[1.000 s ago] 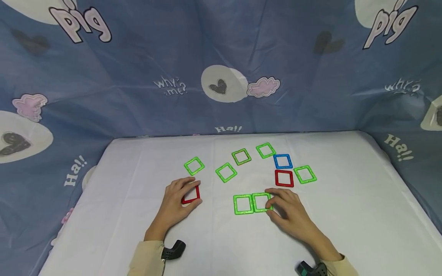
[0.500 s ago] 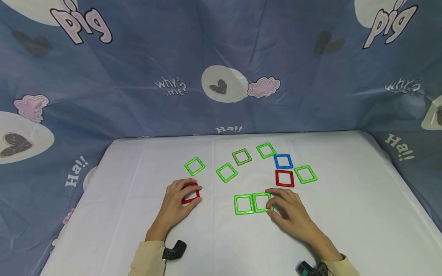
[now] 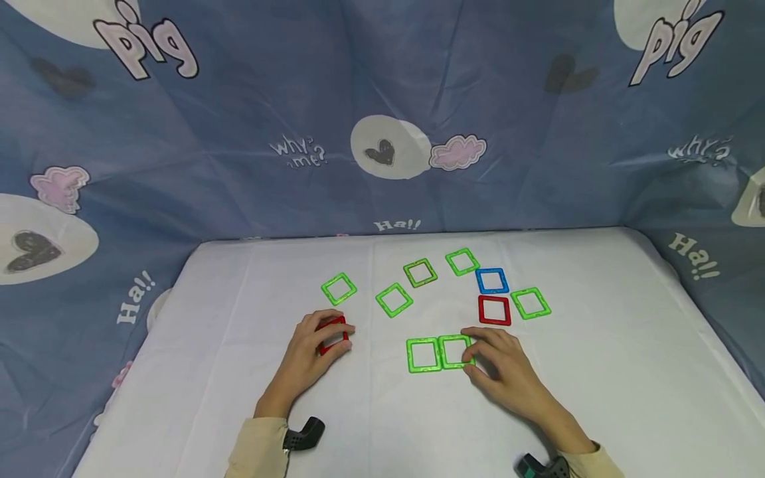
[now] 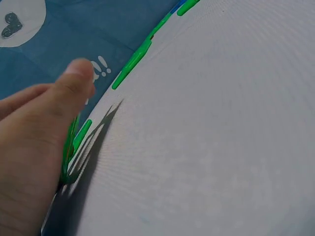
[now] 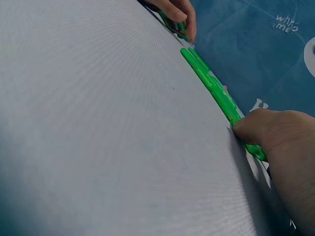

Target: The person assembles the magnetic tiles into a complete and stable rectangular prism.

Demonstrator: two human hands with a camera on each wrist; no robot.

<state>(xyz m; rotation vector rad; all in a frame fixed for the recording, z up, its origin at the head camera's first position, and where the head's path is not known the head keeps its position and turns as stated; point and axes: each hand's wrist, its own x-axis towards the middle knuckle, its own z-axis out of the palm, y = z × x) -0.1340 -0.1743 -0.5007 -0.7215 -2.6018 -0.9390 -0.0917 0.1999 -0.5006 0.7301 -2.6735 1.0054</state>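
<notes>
My left hand pinches a red square magnetic tile between thumb and fingers, tilted on the table left of centre. From the left wrist view, a green-edged frame shows behind the thumb, casting a shadow on the cloth. Two green magnetic tiles lie flat edge to edge in front: the left tile stands free of any hand. My right hand grips the right side of the other green tile, thumb in front and fingertips on its edge. Its thumb presses that tile's side in the right wrist view.
Farther back lie several loose square tiles: green ones, a blue tile and a red tile near the right. The white cloth covers the table, with a blue patterned curtain behind it.
The left fingertips have come down and slightly right, and the red tile has tipped up from a flatter position. The right hand and the green pair have stayed as they were.
</notes>
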